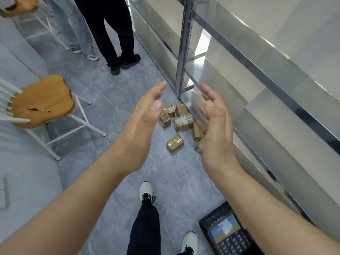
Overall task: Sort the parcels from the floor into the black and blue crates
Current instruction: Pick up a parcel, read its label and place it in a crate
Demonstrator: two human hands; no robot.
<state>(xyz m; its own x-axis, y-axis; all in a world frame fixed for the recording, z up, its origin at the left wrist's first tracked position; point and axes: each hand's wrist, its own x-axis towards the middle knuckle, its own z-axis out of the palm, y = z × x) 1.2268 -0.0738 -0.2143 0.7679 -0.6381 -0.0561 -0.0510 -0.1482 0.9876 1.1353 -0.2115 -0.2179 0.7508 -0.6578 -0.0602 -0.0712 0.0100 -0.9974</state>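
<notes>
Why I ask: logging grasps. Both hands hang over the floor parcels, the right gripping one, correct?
Not quite: the head view shows the right hand open and empty, like the left hand; both over the parcels on the floor.

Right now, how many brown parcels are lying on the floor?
7. Four parcels cluster by the shelf post; one lies alone nearer; two sit partly behind the right hand, which may hide more.

L hand & R hand raised, palms facing, fingers relaxed, empty.
</notes>
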